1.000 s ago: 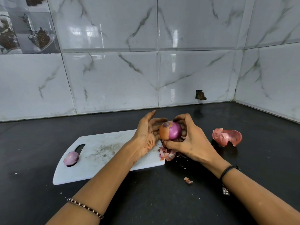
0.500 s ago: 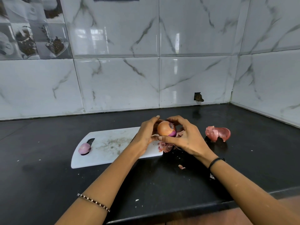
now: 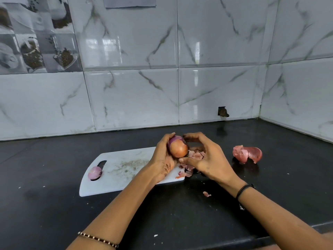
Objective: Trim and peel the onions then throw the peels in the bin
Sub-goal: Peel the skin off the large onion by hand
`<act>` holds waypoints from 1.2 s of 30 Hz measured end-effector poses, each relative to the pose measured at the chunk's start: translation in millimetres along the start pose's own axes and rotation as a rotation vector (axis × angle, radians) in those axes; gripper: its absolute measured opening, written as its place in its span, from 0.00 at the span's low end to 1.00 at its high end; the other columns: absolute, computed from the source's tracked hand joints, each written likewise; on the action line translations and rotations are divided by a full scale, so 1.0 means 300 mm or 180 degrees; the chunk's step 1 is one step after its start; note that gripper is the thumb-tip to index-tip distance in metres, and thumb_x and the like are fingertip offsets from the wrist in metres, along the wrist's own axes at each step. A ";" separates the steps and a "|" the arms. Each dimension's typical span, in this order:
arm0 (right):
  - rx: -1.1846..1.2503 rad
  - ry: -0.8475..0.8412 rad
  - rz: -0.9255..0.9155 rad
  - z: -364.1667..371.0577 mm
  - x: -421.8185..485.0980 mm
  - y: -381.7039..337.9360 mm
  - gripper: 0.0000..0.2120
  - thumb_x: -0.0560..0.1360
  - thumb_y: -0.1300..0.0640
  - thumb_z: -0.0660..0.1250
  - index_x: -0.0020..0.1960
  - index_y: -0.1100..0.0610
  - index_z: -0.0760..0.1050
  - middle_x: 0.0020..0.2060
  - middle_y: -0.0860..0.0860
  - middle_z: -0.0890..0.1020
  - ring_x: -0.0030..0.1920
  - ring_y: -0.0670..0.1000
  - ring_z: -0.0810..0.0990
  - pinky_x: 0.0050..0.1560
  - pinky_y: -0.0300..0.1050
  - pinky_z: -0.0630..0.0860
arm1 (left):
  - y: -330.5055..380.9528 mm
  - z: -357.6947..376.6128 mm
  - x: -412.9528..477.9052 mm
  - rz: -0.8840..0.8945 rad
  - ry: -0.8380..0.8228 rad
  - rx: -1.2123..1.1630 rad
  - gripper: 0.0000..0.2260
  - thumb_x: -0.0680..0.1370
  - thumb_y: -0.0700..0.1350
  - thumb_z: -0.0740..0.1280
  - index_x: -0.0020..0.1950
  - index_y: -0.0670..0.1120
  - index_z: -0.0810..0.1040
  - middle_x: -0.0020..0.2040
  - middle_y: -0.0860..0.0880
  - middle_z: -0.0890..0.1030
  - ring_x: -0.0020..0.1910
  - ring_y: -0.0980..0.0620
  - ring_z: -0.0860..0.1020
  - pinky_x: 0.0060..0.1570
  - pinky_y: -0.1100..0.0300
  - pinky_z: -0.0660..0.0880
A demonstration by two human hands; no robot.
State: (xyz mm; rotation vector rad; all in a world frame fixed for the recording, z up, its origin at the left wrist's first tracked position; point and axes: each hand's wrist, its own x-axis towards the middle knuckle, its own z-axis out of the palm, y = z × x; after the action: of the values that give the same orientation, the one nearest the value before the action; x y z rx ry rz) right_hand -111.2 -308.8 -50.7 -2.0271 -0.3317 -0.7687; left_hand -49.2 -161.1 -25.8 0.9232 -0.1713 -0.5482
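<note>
A black desk (image 3: 54, 213) is carrying a white cutting board (image 3: 115, 183), whose near right corner is lying under the person's left wrist. Above that corner, the left hand (image 3: 163, 159) is cupping a half-peeled onion (image 3: 178, 147), fingers curling round its far side, while the right hand (image 3: 207, 159) is gripping it from the other side, fingers arching over the purple top and thumb pressing in below the orange skin. A large pink peel (image 3: 247, 153) is lying on the desk, apart to the right of the right hand. Loose peels (image 3: 187, 170) are gathering just beneath both hands. A peeled onion (image 3: 95, 173) is sitting on the board's handle slot, well left of the left hand. A small scrap (image 3: 206, 193) is lying near the right wrist.
</note>
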 end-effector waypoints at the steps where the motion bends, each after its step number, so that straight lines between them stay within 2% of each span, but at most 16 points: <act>1: -0.0102 0.0138 -0.0035 -0.001 0.000 -0.004 0.29 0.64 0.55 0.84 0.62 0.50 0.77 0.57 0.40 0.82 0.56 0.40 0.81 0.57 0.38 0.78 | 0.002 0.001 0.001 0.0017 -0.0006 -0.0108 0.12 0.80 0.47 0.67 0.60 0.41 0.76 0.50 0.39 0.81 0.42 0.45 0.82 0.36 0.55 0.82; 4: -0.0206 0.0418 -0.0163 0.000 0.003 -0.011 0.26 0.62 0.49 0.85 0.56 0.51 0.79 0.53 0.42 0.81 0.52 0.42 0.81 0.45 0.35 0.77 | 0.006 0.006 0.005 0.0065 -0.0021 -0.0341 0.09 0.81 0.46 0.66 0.56 0.41 0.76 0.48 0.40 0.79 0.42 0.45 0.80 0.33 0.57 0.82; 7: -0.0170 0.0465 -0.0274 0.004 0.005 -0.012 0.24 0.62 0.47 0.84 0.54 0.51 0.79 0.50 0.43 0.81 0.49 0.46 0.82 0.41 0.36 0.77 | 0.002 0.015 0.006 0.0151 -0.0108 -0.0314 0.09 0.80 0.44 0.64 0.55 0.39 0.76 0.48 0.40 0.79 0.41 0.46 0.80 0.32 0.59 0.81; 12: -0.0276 0.0490 -0.0579 0.004 0.006 -0.018 0.24 0.64 0.49 0.83 0.57 0.53 0.81 0.52 0.43 0.80 0.49 0.49 0.81 0.40 0.35 0.75 | 0.001 0.015 0.008 0.0331 -0.0306 -0.0219 0.09 0.78 0.44 0.64 0.49 0.40 0.80 0.46 0.42 0.82 0.42 0.46 0.82 0.35 0.58 0.80; 16: -0.0446 0.0500 -0.0813 0.008 0.006 -0.027 0.22 0.66 0.50 0.83 0.57 0.53 0.83 0.53 0.45 0.79 0.49 0.48 0.80 0.40 0.30 0.73 | 0.006 0.022 0.004 0.0394 -0.0395 -0.0247 0.11 0.69 0.46 0.68 0.46 0.41 0.80 0.44 0.43 0.81 0.42 0.46 0.80 0.35 0.58 0.79; 20: -0.0514 0.0523 -0.0875 0.008 0.003 -0.019 0.18 0.66 0.52 0.83 0.52 0.56 0.84 0.50 0.47 0.79 0.47 0.48 0.79 0.41 0.29 0.72 | 0.004 0.024 -0.003 0.0361 -0.0404 -0.0243 0.08 0.77 0.44 0.64 0.49 0.40 0.79 0.44 0.42 0.80 0.41 0.47 0.79 0.28 0.62 0.78; 24: -0.0461 0.0546 -0.0778 0.019 0.005 -0.013 0.13 0.65 0.52 0.83 0.44 0.56 0.83 0.49 0.46 0.79 0.48 0.47 0.79 0.42 0.29 0.72 | 0.007 0.018 -0.001 0.0368 -0.0373 -0.0195 0.10 0.79 0.45 0.63 0.51 0.40 0.80 0.45 0.41 0.81 0.39 0.47 0.81 0.30 0.60 0.79; 28: -0.0505 0.0518 -0.0831 0.013 0.006 -0.021 0.18 0.65 0.49 0.83 0.48 0.55 0.81 0.49 0.46 0.79 0.46 0.48 0.80 0.42 0.30 0.72 | 0.010 0.020 -0.006 0.0436 -0.0392 -0.0146 0.11 0.74 0.44 0.66 0.52 0.40 0.79 0.45 0.42 0.81 0.41 0.47 0.81 0.33 0.60 0.79; 33: -0.0480 0.0454 -0.0845 0.014 0.009 -0.019 0.19 0.66 0.49 0.82 0.49 0.56 0.81 0.49 0.46 0.78 0.41 0.51 0.79 0.41 0.31 0.72 | 0.007 0.016 0.000 0.0557 -0.0290 -0.0008 0.10 0.80 0.44 0.62 0.56 0.40 0.78 0.48 0.42 0.81 0.42 0.47 0.81 0.34 0.59 0.80; 36: -0.0450 0.0420 -0.0841 0.013 0.009 -0.018 0.19 0.66 0.49 0.82 0.50 0.56 0.80 0.49 0.46 0.78 0.37 0.51 0.78 0.39 0.34 0.73 | 0.006 0.017 -0.003 0.0628 -0.0271 0.0102 0.08 0.80 0.43 0.62 0.52 0.42 0.79 0.45 0.44 0.81 0.41 0.48 0.81 0.36 0.57 0.80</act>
State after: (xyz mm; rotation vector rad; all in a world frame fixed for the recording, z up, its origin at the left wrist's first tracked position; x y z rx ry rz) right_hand -110.2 -302.8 -47.0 -2.0752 -0.4870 -1.1114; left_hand -51.1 -163.5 -21.2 0.9032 -0.3452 -0.4030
